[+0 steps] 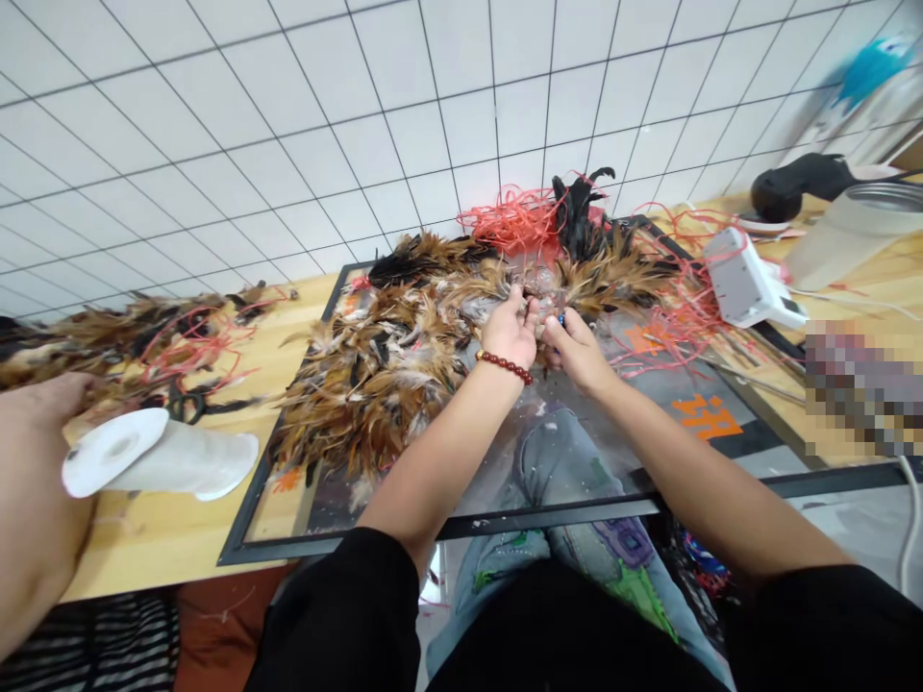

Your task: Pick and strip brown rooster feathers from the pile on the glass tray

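Note:
Both hands meet over a framed clear panel (461, 524) on the table. My left hand (511, 332), with a red bead bracelet on its wrist, is palm up with its fingers curled at the edge of the feathers; what it pinches is too small to make out. Close beside it, my right hand (577, 354) is closed around a small blue thing (561, 320), mostly hidden by the fingers. A large heap of brown feathers (367, 384) lies to the left of my hands. More brown feathers (612, 274) and black feathers (575, 216) lie beyond them.
Tangled pink-red strips (511, 221) lie at the back. On the right stand a white device (754, 279) and a translucent jar (851, 235). At left are a white spool (187, 457), dark-handled scissors (186, 399), more feathers (108, 336) and another person's arm (36, 481).

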A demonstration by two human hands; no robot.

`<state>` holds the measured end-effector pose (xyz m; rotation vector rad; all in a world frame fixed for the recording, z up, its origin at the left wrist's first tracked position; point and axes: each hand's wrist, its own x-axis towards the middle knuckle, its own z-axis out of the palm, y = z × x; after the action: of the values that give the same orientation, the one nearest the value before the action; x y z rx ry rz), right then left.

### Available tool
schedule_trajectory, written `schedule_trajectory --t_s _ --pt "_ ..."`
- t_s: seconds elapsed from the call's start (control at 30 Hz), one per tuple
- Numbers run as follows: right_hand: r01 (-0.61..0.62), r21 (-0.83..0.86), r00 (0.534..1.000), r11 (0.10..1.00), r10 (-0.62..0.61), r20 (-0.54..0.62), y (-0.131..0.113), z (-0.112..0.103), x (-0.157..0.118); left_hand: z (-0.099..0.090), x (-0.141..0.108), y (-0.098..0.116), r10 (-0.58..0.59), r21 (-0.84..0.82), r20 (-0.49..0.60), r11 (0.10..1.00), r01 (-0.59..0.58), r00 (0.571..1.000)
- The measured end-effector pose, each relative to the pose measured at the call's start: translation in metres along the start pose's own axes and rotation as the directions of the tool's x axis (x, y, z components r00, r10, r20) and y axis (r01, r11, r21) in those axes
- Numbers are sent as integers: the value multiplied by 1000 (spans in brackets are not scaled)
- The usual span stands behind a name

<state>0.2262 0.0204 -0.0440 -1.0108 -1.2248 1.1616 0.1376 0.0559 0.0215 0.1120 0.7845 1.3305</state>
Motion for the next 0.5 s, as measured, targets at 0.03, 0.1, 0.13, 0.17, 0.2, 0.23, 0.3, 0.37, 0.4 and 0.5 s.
schedule_trajectory --t_s 0.03,0.1,0.13,0.17,0.2,0.23,0.3,0.37,0.4,0.5 --pt "1 14 1000 1000 -1 -16 -1 0 -1 0 0 0 3 5 5 1000 -4 1000" --pt "-1 42 1000 999 2 -30 -2 0 -2 -1 0 -1 7 16 3 1000 -7 1000" --pt "-5 50 1000 999 6 -23 -3 0 -2 -1 0 -1 8 20 -1 1000 -8 1000" --pt "-12 61 1000 998 13 -16 -3 1 -3 -1 -1 -2 9 22 -4 1000 -9 1000" --pt "-22 74 1000 997 23 -9 -4 1 -3 -1 -1 -2 11 24 -5 1000 -11 1000" --pt "-33 89 999 996 33 -4 -4 2 -4 -1 -1 -3 11 26 -3 1000 -11 1000" --pt "-46 122 999 991 46 2 -6 3 -5 -2 -2 -5 8 34 3 999 -8 1000" --pt "-49 147 999 988 49 7 -8 3 -6 -2 -2 -7 6 44 10 999 -6 1000" --pt "-52 154 999 987 51 11 -9 3 -7 -2 -2 -8 7 48 11 999 -7 1000" --pt "-67 165 998 984 63 27 -10 4 -7 -3 -3 -9 17 59 10 998 -17 1000"
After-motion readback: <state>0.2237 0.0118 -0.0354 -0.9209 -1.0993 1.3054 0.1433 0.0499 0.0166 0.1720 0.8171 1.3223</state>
